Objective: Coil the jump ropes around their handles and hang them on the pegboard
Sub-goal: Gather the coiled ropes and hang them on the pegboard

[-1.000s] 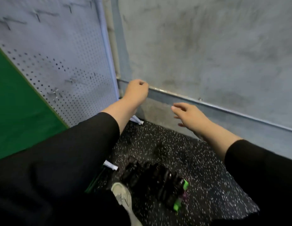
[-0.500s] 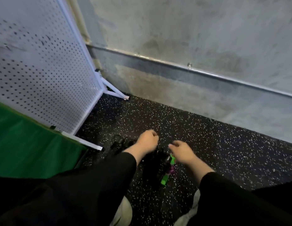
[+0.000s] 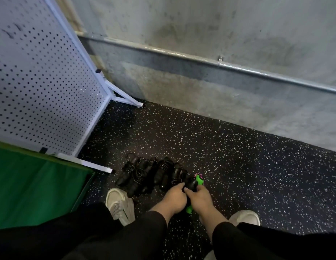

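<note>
Your left hand [image 3: 173,198] and right hand [image 3: 200,198] meet knuckle to knuckle on the floor, both curled around one jump rope with green handles [image 3: 189,209]; its black middle sits between your fingertips, one green end pokes out beyond them and the other shows beneath your wrists. Just to the left, touching that bundle, lies a pile of black jump ropes [image 3: 144,175], cords looped loosely over their handles. They rest on black rubber flooring [image 3: 238,156] speckled white. Your pale shoes [image 3: 119,204] flank your hands. The white pegboard [image 3: 41,87] stands on its feet to the left, near a green mat [image 3: 32,188]. A grey concrete wall [image 3: 201,34] with a metal rail [image 3: 182,55] runs behind.
</note>
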Tool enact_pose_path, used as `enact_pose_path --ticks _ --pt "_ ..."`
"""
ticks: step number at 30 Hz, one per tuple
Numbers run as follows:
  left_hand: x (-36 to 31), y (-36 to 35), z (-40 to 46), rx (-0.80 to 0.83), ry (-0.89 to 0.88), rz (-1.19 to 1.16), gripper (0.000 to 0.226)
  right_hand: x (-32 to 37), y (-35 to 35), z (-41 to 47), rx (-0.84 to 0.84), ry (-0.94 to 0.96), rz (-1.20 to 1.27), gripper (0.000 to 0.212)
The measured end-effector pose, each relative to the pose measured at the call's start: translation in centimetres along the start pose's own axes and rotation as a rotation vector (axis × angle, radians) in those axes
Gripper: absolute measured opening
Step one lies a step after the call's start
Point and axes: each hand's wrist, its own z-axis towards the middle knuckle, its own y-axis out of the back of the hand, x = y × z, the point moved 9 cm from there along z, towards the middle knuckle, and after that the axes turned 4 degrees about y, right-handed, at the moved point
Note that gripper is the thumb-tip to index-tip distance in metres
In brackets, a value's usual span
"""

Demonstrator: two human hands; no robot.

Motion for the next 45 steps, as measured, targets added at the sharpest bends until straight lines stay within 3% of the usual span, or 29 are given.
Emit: enact_pose_path --ticks 6,11,14,17,22,26,31,37,41,45 --pt "0.1 1.4 -0.3 -0.002 -0.003 -0.158 0.050 -0.5 1.0 0.0 -0.114 -0.070 0.145 0.016" --pt "-0.6 3.9 -1.5 -0.171 -0.054 -0.181 0.037 1.0 2.3 -1.2 -0.176 -0.038 0.150 0.022" --pt "-2.9 6.0 -3.2 -0.297 -0.149 -0.193 0.036 4.5 4.0 -2.5 -0.215 0.092 0.155 0.016" --pt "-6.6 9.3 -5.7 -0.493 -0.279 -0.186 0.043 10.0 5.9 -4.0 -0.219 0.248 0.317 0.012" --pt "-14.8 14.2 -10.7 -0.333 -0.569 -0.476 0.029 21.6 11.6 -8.7 -0.249 0.584 0.426 0.016" --pt "-19.9 19.4 -16.9 -0.271 -0.730 -0.555 0.018 28.9 15.0 -13.3 -0.219 0.743 0.449 0.022" --pt "-23.2 26.0 -25.5 -0.350 -0.891 -0.599 0.025 37.3 16.5 -19.6 -0.132 0.915 0.597 0.025" --pt "-22.8 32.5 -30.7 -0.396 -1.003 -0.826 0.022 44.7 15.1 -25.9 -0.191 1.107 0.378 0.014" --pt "-22.2 36.6 -31.4 -0.480 -0.987 -0.973 0.022 48.4 11.2 -28.0 -0.213 1.237 0.074 0.038" --pt "-21.9 39.4 -32.9 -0.443 -1.026 -1.071 0.023 52.2 8.7 -29.6 -0.200 1.304 -0.070 0.055"
